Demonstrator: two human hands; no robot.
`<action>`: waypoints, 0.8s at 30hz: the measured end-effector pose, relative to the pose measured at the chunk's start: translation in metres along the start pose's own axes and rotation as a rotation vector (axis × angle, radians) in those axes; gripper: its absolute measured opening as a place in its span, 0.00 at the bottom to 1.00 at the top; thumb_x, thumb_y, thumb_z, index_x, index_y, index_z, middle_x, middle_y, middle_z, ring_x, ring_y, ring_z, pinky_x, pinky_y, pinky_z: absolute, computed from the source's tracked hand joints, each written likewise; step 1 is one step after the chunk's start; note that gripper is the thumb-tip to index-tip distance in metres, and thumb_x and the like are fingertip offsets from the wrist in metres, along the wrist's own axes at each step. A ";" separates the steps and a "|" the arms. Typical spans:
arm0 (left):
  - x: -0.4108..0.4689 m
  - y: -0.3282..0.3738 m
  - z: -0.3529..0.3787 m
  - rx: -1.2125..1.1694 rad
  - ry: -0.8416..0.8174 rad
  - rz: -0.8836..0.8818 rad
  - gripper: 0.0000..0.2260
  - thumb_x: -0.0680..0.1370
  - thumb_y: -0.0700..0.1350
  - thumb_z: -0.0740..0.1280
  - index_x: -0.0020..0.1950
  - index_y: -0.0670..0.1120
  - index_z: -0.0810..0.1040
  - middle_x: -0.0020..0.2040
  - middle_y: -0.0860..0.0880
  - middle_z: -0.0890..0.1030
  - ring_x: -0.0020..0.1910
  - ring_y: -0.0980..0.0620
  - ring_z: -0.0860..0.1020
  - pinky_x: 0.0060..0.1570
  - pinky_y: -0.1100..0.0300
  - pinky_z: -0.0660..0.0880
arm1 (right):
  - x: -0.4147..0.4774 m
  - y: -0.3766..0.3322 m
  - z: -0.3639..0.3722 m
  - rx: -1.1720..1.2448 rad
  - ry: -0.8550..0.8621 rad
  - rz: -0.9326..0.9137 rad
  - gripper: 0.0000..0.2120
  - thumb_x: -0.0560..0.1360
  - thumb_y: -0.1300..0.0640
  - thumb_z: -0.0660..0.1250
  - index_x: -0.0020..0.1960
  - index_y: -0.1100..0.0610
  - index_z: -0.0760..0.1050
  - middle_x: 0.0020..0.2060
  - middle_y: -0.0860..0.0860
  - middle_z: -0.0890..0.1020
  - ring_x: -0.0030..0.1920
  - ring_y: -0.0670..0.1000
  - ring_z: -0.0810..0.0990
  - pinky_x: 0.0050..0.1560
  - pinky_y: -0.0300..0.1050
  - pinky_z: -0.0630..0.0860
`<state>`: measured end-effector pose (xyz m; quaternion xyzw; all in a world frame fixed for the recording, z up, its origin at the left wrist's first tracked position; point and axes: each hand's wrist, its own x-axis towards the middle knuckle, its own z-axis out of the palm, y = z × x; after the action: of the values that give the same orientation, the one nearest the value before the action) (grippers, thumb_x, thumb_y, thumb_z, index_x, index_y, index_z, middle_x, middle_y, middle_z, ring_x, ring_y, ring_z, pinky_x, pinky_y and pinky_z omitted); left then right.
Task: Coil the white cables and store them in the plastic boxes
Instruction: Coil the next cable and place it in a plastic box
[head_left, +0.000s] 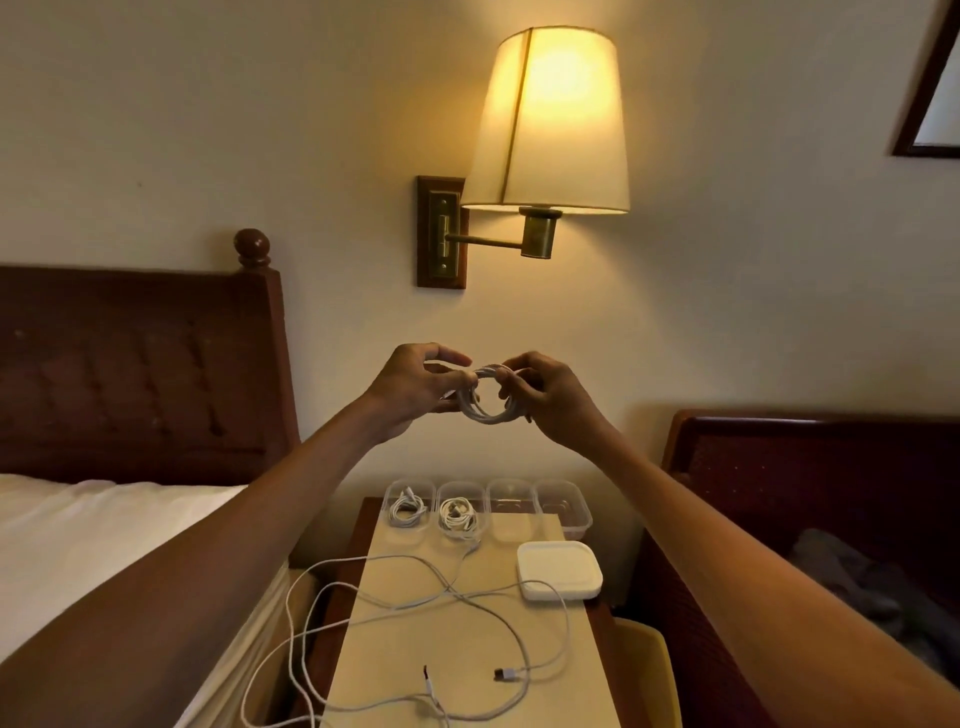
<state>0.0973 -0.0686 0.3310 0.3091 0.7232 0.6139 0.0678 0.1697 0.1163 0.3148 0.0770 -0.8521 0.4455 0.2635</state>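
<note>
head view: left hand (415, 387) and right hand (545, 397) pinch opposite sides of a coiled white cable (485, 397), held high above the plastic boxes (563, 506). looks light, springy; grip across all loops.

White coiled cable (485, 396); white loose cables (415, 597) on cream tabletop (405, 654). Clear plastic boxes (511, 506) along far edge, white lids (560, 570). Headboard (140, 364) dark red-brown, button-tufted. Lampshade (550, 119) cream, glowing yellow. Bedsheet (104, 545) white. Armchair (810, 478) dark red, dotted.
</note>
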 end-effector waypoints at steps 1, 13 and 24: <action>0.001 -0.004 0.003 0.013 0.022 0.015 0.13 0.76 0.38 0.71 0.60 0.39 0.77 0.49 0.40 0.84 0.46 0.46 0.85 0.48 0.54 0.83 | -0.002 0.005 0.000 0.016 -0.010 0.014 0.10 0.78 0.58 0.66 0.56 0.63 0.75 0.42 0.56 0.83 0.38 0.50 0.83 0.37 0.38 0.79; 0.030 -0.086 0.055 0.074 0.101 -0.029 0.07 0.77 0.45 0.72 0.52 0.44 0.81 0.46 0.43 0.85 0.48 0.45 0.83 0.48 0.49 0.83 | -0.012 0.106 0.015 0.016 0.124 0.173 0.11 0.79 0.60 0.67 0.60 0.58 0.80 0.43 0.53 0.84 0.41 0.49 0.84 0.39 0.35 0.80; 0.058 -0.236 0.067 0.481 0.128 -0.117 0.06 0.79 0.43 0.68 0.55 0.46 0.81 0.52 0.50 0.82 0.50 0.53 0.79 0.34 0.73 0.72 | -0.008 0.263 0.066 -0.202 0.077 0.400 0.09 0.79 0.59 0.65 0.54 0.55 0.82 0.45 0.52 0.85 0.45 0.53 0.82 0.49 0.57 0.80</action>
<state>-0.0031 0.0058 0.1117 0.2345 0.8679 0.4375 -0.0182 0.0551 0.2178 0.0912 -0.1373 -0.8800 0.4039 0.2088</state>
